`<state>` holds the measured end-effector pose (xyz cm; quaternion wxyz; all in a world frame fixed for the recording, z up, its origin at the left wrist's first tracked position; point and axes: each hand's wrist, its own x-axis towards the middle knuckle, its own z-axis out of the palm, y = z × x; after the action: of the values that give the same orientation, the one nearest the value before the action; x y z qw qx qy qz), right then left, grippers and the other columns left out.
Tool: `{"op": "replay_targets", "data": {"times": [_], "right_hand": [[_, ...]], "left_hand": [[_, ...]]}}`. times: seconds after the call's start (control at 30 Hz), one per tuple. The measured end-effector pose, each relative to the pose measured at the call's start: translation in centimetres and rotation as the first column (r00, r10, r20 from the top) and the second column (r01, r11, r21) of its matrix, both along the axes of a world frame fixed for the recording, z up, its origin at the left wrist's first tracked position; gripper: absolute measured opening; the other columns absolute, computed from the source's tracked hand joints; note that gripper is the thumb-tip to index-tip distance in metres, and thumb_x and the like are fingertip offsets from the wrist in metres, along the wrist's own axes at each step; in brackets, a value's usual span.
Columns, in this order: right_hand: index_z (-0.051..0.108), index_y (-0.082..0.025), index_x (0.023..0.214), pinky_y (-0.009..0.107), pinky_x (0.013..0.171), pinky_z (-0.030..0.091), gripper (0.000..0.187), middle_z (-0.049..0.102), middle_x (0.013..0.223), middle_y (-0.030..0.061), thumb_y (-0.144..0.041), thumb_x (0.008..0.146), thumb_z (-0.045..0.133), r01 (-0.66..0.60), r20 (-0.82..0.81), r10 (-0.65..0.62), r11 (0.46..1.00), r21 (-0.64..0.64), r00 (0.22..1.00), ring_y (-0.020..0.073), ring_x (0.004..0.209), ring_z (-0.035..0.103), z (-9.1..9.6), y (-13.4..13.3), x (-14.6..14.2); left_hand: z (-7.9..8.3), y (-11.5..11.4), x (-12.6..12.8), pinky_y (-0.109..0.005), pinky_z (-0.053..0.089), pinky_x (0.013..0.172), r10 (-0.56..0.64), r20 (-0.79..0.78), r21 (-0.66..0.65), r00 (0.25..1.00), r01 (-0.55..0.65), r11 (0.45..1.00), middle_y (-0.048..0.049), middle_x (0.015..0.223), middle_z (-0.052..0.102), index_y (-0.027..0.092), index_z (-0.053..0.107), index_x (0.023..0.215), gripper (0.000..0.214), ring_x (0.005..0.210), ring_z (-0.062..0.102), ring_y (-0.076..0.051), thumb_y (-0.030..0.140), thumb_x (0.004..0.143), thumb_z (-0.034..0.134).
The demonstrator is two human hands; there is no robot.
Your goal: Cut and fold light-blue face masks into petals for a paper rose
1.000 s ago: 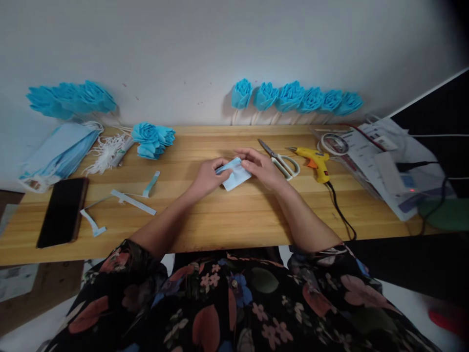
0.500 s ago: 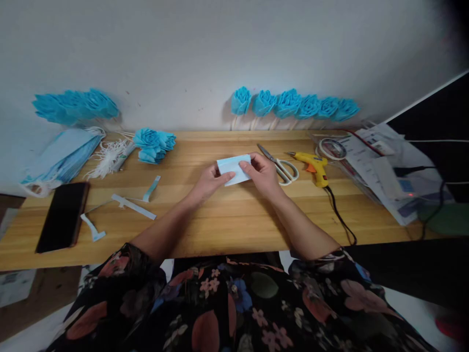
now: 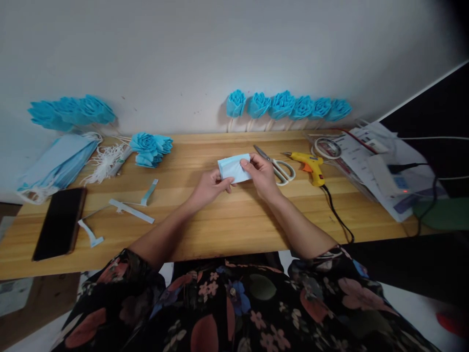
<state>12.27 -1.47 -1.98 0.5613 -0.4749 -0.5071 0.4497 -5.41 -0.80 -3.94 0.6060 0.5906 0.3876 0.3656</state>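
Both my hands hold a small folded piece of light blue mask fabric (image 3: 232, 167) just above the middle of the wooden table (image 3: 227, 220). My left hand (image 3: 209, 186) pinches its lower left edge between thumb and fingers. My right hand (image 3: 261, 174) grips its right edge, thumb on top. White-handled scissors (image 3: 279, 167) lie right beside my right hand, and a yellow glue gun (image 3: 311, 165) lies a little further right.
Blue fabric roses (image 3: 286, 103) line the wall at the back. More roses (image 3: 151, 145) and white ear loops (image 3: 104, 160) lie at the left, beside a stack of blue masks (image 3: 54, 164). A black phone (image 3: 60, 222) and cut strips (image 3: 130, 209) lie front left; papers and cables (image 3: 381, 166) crowd the right.
The fabric piece was lifted off the table and turned to face me, flatter between both hands. The view shifted slightly.
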Motion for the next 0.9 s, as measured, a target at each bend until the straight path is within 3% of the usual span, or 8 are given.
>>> {"op": "replay_targets", "data": {"times": [0.17,0.3,0.4,0.6,0.73,0.9], "right_hand": [[0.06,-0.02,0.08,0.026,0.057,0.039,0.032,0.051,0.067,-0.0039,-0.051,0.083,0.068,0.023,0.108,-0.028,0.999,0.045,0.994,0.0107,0.061,0.043,-0.1,0.2,0.1],[0.061,-0.021,0.083,0.026,0.059,0.039,0.028,0.053,0.069,-0.0036,-0.048,0.086,0.066,0.004,0.136,-0.01,0.999,0.04,0.991,0.0109,0.062,0.044,-0.3,0.0,0.1],[0.061,-0.021,0.083,0.026,0.059,0.037,0.028,0.052,0.069,-0.0037,-0.048,0.087,0.066,-0.02,0.162,0.015,0.999,0.027,0.987,0.011,0.062,0.044,-0.5,-0.2,0.0],[0.061,-0.021,0.081,0.025,0.058,0.038,0.03,0.054,0.069,-0.0037,-0.05,0.084,0.069,-0.076,0.143,0.073,0.997,0.022,0.987,0.0105,0.061,0.046,-1.0,-0.2,-0.3],[0.063,-0.021,0.084,0.026,0.06,0.04,0.035,0.058,0.072,-0.0032,-0.052,0.079,0.075,-0.099,0.124,0.101,0.995,-0.018,0.987,0.011,0.064,0.049,-1.2,0.0,-0.5],[0.066,-0.021,0.099,0.026,0.064,0.044,0.044,0.065,0.083,-0.0008,-0.054,0.073,0.08,-0.148,0.108,0.154,0.987,-0.063,0.982,0.0128,0.071,0.055,-1.3,0.3,-0.3]], "left_hand": [[-0.2,0.4,0.0,-0.032,0.054,0.082,0.031,0.057,-0.067,0.998,-0.027,0.997,-0.0069,0.098,0.077,0.014,0.069,0.1,0.031,0.085,0.069,-0.017,0.034,0.078,0.079],[-0.3,0.5,0.0,-0.035,0.051,0.09,0.122,0.208,-0.13,0.971,-0.096,0.987,-0.0089,0.112,0.075,0.016,0.069,0.11,0.047,0.101,0.067,-0.021,0.049,0.077,0.078],[0.0,0.4,0.0,-0.034,0.05,0.087,0.164,0.259,-0.205,0.952,-0.112,0.972,-0.008,0.107,0.074,0.016,0.069,0.108,0.052,0.095,0.066,-0.02,0.052,0.073,0.082],[0.4,0.2,-0.1,-0.028,0.047,0.07,0.24,0.213,-0.261,0.947,-0.181,0.948,-0.0023,0.082,0.07,0.015,0.071,0.089,0.05,0.071,0.058,-0.013,0.051,0.061,0.089],[0.3,0.3,-0.3,-0.025,0.041,0.061,0.279,0.176,-0.217,0.944,-0.239,0.946,0.0009,0.072,0.063,0.016,0.067,0.081,0.043,0.063,0.051,-0.011,0.05,0.064,0.086],[0.2,0.6,-0.5,-0.022,0.036,0.058,0.264,0.093,-0.056,0.96,-0.26,0.964,0.0028,0.068,0.059,0.016,0.065,0.079,0.03,0.062,0.048,-0.009,0.042,0.074,0.079]]}}
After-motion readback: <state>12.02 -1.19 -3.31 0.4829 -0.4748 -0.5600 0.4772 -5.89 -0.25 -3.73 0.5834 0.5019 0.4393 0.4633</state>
